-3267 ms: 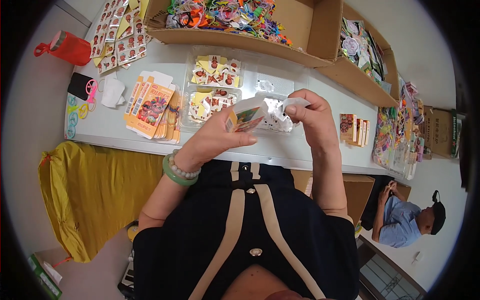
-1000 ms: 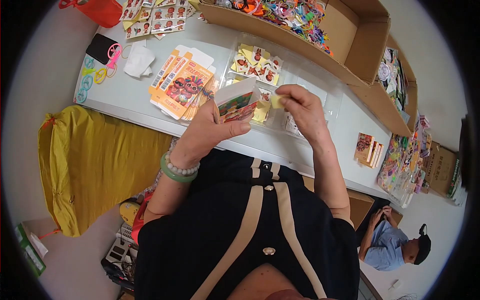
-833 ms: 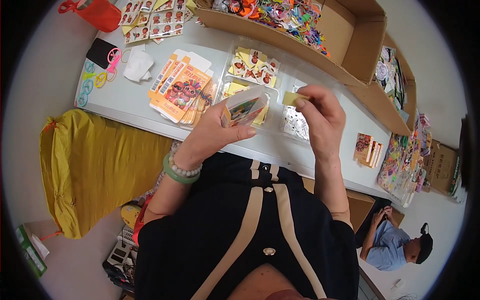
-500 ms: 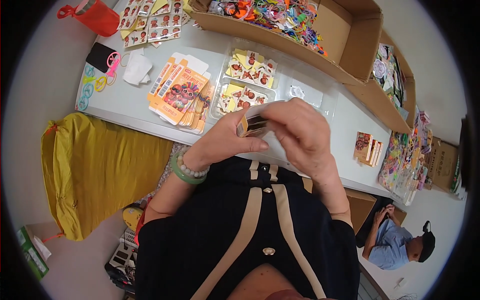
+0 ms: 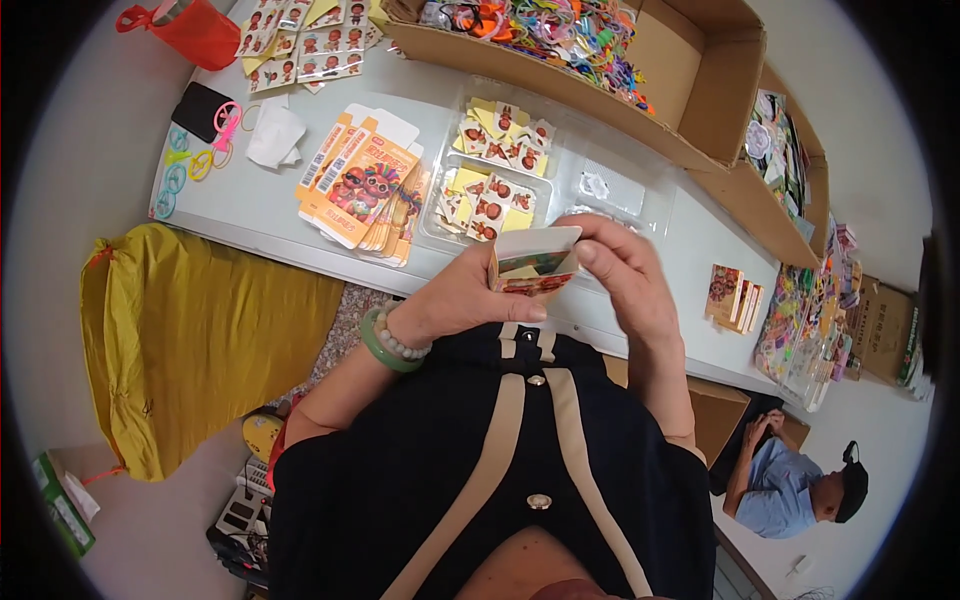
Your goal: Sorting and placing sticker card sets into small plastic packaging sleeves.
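- Your left hand [image 5: 455, 300] grips a small open-topped printed cardboard carton [image 5: 548, 286] in front of your body at the near edge of the white counter [image 5: 700, 235]; fingers wrapped round it, thumb along the near face.
- Carton's mouth is open, white inner flap standing up at the far side; a pale yellow paper slip [image 5: 520, 272] shows inside.
- Your right hand [image 5: 630, 275] is at the carton's right rim, thumb and forefinger close together there; can't tell if they pinch the flap or only touch it.
- Your left wrist: green bangle [image 5: 390, 345] and pale bead bracelet [image 5: 402, 338].
- Beyond your hands, a clear plastic compartment tray [image 5: 625, 185]; two left compartments hold yellow-and-white character stickers [image 5: 487, 205], right side has small white packets [image 5: 594, 186], partly behind your right hand.
- Left of the tray, a fanned stack of flat orange printed cartons [image 5: 365, 185]; crumpled white tissue [image 5: 272, 135] beside it.
- Well to your right, a short row of filled-out orange cartons [image 5: 727, 292].
- Behind the tray, a brown cardboard box [image 5: 570, 95] with a heap of colourful small bands [image 5: 560, 35].
- Lower right, a seated person [image 5: 785, 490], blue top, black cap.
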{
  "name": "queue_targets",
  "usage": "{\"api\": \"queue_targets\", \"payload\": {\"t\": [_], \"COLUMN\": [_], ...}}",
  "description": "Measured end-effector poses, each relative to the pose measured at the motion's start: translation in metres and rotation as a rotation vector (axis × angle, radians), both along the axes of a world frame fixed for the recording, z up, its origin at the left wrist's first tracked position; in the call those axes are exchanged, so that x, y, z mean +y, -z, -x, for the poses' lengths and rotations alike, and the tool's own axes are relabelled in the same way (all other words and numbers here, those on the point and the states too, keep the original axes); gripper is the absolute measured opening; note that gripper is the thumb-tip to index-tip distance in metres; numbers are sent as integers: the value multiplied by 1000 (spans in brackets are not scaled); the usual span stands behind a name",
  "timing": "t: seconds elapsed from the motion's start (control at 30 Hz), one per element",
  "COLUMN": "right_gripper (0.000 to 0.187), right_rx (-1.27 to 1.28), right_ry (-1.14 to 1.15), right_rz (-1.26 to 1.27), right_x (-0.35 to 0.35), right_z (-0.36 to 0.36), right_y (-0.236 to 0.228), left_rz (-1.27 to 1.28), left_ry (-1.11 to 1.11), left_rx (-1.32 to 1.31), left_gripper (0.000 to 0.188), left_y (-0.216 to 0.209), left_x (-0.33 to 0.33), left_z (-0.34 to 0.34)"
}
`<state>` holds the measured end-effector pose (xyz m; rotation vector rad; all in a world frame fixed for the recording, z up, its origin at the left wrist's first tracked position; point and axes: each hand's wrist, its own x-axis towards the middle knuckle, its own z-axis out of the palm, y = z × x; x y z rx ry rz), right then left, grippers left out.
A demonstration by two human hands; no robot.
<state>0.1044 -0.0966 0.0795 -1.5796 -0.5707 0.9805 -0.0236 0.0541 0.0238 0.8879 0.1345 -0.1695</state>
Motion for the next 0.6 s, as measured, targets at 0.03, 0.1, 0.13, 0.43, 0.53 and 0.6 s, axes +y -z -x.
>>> {"api": "queue_targets", "payload": {"t": [0.03,0.1,0.13,0.43,0.53,0.6], "right_gripper": [30,30,29,21,20,18], "right_rx": [238,291,342,486,470,418], "right_ry": [5,33,55,187,207,193], "right_rz": [-12,-2,3,106,86,78], "right_x": [-1,-10,-15,-25,-25,-24], "right_z": [5,8,10,38,41,42], "right_y": [1,13,18,23,21,20], "left_rz": [45,37,40,51,91,155], "left_ry": [16,64,71,171,140,76], "left_rx": [4,24,28,11,188,273], "left_gripper": [57,57,57,53,48,43], "left_y": [4,5,9,20,9,5], "left_x": [-5,-10,-15,-28,-21,-20], "left_z": [3,5,7,19,18,22]}}
